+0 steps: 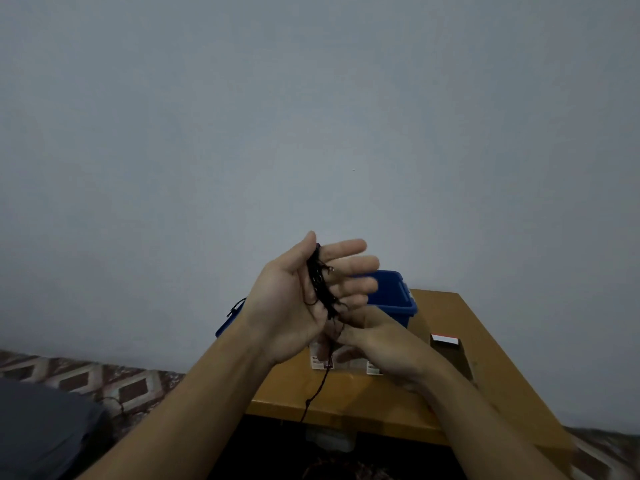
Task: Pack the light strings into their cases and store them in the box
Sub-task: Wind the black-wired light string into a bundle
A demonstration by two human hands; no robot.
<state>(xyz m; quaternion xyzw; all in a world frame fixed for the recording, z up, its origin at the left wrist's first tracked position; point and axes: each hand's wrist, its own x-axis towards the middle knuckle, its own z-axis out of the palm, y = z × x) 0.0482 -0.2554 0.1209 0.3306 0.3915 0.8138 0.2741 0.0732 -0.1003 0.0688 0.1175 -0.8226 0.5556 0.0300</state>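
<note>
L hand (294, 299) flat-open, light string (317, 282) looped round it; R hand (381, 348) pinching the tail.
Early, I reckon: coiling unfinished, cases (320, 360) and far blue box (394, 299) yet to fill.

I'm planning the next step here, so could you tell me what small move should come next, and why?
Probably one more wrap round the left hand: the light string is coiled over its palm, but a tail hangs past the table edge, with the right hand beside it.

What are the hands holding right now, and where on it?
Black light string: coils wrap the open left hand; the right hand meets its trailing strand, grip too blurred to tell.
</note>
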